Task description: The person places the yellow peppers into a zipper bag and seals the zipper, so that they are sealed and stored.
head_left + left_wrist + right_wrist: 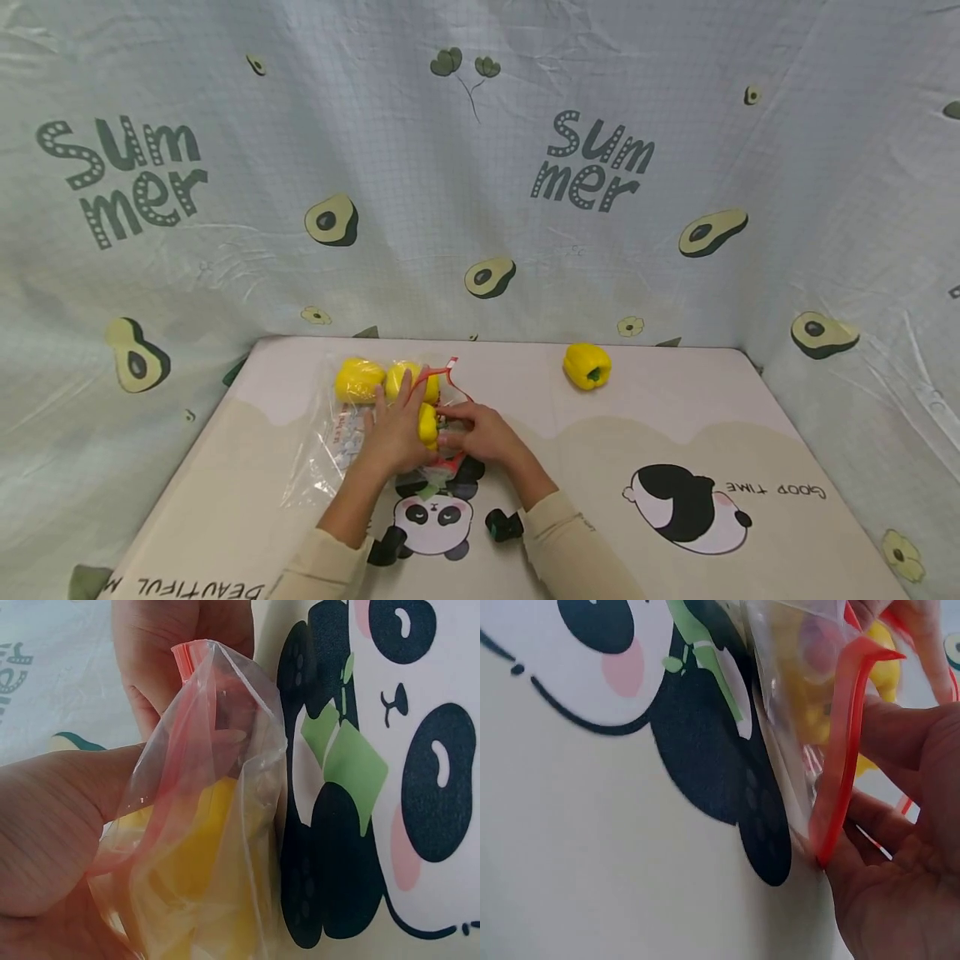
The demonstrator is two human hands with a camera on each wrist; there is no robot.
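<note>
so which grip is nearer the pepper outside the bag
Right. The right grip is at the bag, left of that pepper; the left grip is farther left, also at the bag.

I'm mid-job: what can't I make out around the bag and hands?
Head view: nearest pepper, partly covered by the left hand.
Head view: lettering on the plastic bag, too small to read.
Left wrist view: that pepper, cut off by the bottom edge.
Right wrist view: right hand, cut by the right edge.

Soft light covered the bench (570,462) evenly, with faint shadows; white glints dotted the clear bag (351,432) at left, and the wrist views looked dimmer.
</note>
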